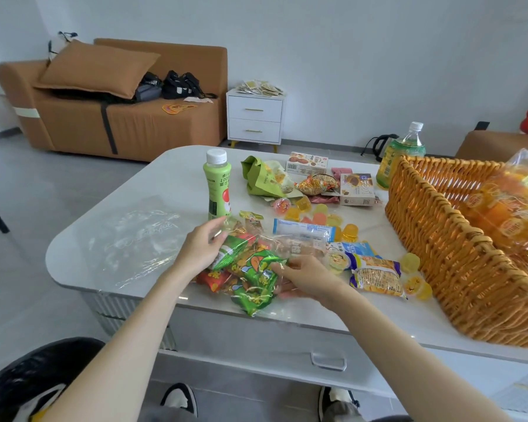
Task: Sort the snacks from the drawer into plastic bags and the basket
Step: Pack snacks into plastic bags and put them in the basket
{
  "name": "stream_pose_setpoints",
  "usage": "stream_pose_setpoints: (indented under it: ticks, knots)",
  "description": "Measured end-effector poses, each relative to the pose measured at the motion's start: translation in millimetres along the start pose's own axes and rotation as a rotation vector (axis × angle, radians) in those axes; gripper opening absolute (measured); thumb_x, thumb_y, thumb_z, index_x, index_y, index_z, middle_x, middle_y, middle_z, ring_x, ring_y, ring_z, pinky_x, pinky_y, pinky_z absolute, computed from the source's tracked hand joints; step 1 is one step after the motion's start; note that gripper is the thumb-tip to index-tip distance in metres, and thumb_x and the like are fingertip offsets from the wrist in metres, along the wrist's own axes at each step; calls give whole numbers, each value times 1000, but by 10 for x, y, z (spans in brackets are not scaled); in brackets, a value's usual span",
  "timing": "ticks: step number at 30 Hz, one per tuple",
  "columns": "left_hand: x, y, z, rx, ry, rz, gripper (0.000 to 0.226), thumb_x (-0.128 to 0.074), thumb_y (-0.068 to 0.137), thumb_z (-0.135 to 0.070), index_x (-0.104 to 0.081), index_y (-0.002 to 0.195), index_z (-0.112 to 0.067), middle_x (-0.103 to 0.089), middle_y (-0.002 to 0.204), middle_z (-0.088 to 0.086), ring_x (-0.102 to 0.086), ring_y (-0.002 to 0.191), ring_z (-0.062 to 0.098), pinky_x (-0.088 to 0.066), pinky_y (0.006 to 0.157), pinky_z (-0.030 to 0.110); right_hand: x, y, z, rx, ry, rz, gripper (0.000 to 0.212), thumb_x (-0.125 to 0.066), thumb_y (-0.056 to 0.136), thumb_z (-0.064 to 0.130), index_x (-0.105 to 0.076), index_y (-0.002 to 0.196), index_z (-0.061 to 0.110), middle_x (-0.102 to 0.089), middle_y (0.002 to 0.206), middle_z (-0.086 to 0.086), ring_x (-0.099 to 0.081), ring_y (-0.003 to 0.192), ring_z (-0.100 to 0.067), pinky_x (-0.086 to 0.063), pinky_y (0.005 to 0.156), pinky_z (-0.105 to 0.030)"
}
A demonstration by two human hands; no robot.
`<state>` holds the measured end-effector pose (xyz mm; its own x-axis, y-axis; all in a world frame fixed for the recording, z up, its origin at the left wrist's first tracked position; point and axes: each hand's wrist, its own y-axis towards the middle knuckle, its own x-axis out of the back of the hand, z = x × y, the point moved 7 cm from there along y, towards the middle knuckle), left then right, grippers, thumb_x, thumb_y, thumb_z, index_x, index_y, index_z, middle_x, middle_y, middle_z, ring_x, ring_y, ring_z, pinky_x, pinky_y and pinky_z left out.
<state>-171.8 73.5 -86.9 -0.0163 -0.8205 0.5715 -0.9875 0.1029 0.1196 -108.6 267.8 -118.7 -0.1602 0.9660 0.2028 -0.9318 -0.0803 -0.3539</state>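
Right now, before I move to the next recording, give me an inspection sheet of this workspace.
Surface: white table, crowded with snacks.
Job's things: snack bag at front edge, holding green and red packets; wicker basket on the right holding bagged orange jellies; empty plastic bag flat on the left; jelly cups and biscuit boxes unsorted.
Clutter: green bottle, tea bottle.
Hands: left hand pinches the snack bag's film; right hand grips its other side.
Cables: black cord by the kettle behind the table.
Surroundings: brown sofa, white nightstand.
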Motion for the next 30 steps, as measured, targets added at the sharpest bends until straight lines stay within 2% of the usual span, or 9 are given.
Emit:
stream_pose_setpoints:
  ticks: [4,7,10,13,15,17,20,25,30]
  knots:
    - [38,-101,-202,-145,169,-92,43,-50,98,-17,-45,141,-13,-44,146,6,-46,129,19,-33,108,30,227,-118,213,153,-352,-222,31,-69,87,35,-68,88,4,-72,75,-8,-71,64,-21,-61,66,-34]
    - [-134,-315,-408,-235,397,12,55,-53,95,-38,-38,145,-21,-31,153,7,-35,136,26,-29,113,48,457,-308,399,343,-801,-481,34,-75,79,41,-63,97,14,-64,85,2,-63,80,-20,-51,63,-33]
    - [-416,-666,-469,-208,641,300,85,-49,82,-66,-13,152,-33,9,160,-3,12,146,25,-2,117,56,342,-348,429,630,-1016,-387,48,-73,82,26,-54,126,31,-47,127,0,-41,117,-20,-48,77,-34]
    - [-574,-1036,-438,-206,805,418,117,-58,71,-75,8,153,-25,30,155,0,32,140,24,13,114,56,207,-281,307,728,-1025,-288,45,-66,87,15,-56,128,31,-39,145,-3,-36,127,-27,-43,94,-42]
    - [-629,-1148,-442,-287,913,306,121,-60,68,-76,5,153,-18,23,157,7,25,143,29,8,116,56,169,-247,276,736,-1017,-303,36,-64,87,11,-62,121,23,-56,131,-4,-51,116,-29,-50,85,-44]
    - [-645,-1203,-503,-356,905,142,111,-68,65,-70,-24,148,-11,-13,155,15,-10,143,36,-15,117,53,159,-226,267,724,-981,-327,27,-65,84,10,-68,110,16,-67,107,-5,-61,98,-30,-52,72,-44]
    - [-677,-1253,-619,-531,803,-77,76,-88,53,-50,-57,111,-13,-53,111,10,-54,101,29,-49,85,41,246,-232,240,684,-824,-390,19,-72,80,10,-74,99,12,-74,90,-7,-69,82,-25,-54,70,-38]
    - [-659,-1383,-641,-776,703,-228,33,-84,58,-2,-63,78,-16,-58,88,1,-54,81,23,-44,67,33,440,-299,137,560,-644,-415,16,-75,82,12,-76,98,10,-75,89,-2,-65,71,-3,-50,69,-10]
    - [-299,-1507,-601,-880,703,-187,33,-84,57,2,-71,85,-11,-71,92,1,-66,93,22,-57,75,31,596,-324,-50,318,-500,-274,14,-69,87,18,-77,98,13,-75,90,1,-70,70,-14,-60,68,-35]
